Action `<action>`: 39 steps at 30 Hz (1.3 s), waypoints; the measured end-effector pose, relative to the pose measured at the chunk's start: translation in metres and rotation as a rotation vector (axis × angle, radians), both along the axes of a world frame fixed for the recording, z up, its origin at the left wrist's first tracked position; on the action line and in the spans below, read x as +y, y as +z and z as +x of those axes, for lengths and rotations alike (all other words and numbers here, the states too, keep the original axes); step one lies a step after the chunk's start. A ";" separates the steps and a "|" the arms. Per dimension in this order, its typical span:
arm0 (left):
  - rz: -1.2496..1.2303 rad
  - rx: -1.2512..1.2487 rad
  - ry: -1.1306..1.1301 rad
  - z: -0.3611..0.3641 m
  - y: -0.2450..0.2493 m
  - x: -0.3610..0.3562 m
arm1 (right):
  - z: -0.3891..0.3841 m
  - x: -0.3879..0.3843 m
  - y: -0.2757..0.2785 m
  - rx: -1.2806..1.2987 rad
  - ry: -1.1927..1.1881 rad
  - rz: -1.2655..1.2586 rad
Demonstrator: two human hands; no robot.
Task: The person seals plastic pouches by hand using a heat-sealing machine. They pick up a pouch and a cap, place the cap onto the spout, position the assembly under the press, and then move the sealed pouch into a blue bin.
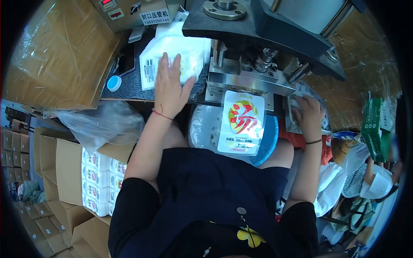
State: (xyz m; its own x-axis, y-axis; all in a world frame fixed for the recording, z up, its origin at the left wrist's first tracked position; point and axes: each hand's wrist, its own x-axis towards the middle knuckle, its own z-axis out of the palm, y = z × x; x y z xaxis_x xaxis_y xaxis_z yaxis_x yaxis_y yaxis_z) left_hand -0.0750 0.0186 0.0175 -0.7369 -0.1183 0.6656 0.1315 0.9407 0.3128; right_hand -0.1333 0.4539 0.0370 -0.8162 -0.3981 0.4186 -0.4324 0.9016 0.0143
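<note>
Head view: pouch hangs between left hand and right hand.

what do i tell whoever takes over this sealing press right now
Left hand: open, flat on the stack of white pouches beside the press.
Right hand: at the press's right edge, on something white; grip unclear.
Printed pouch: hangs with its top edge under the press.
Done: one pouch is in place at the press.
Left: probably the stack; a carton with boxes stands at the left.
</note>
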 end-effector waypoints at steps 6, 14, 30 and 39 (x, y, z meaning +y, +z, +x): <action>-0.032 -0.265 -0.252 0.049 -0.015 -0.011 | -0.001 0.000 0.005 0.071 0.050 -0.004; 0.798 -0.518 -0.491 0.068 -0.004 0.041 | 0.056 -0.073 0.042 -0.274 0.461 -0.641; 1.656 -1.073 -0.927 0.079 -0.016 0.135 | 0.048 -0.051 0.055 -0.191 0.198 -0.367; 1.694 -0.921 -0.676 0.022 -0.011 0.096 | 0.025 -0.013 0.021 -0.379 0.101 -0.119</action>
State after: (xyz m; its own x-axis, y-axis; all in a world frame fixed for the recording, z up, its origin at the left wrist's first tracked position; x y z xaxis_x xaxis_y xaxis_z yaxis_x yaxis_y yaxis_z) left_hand -0.0533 0.1150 0.0066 -0.9050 0.2895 -0.3116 -0.4130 -0.4235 0.8063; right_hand -0.1084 0.4406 0.0577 -0.8808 -0.4510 0.1439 -0.4734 0.8401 -0.2649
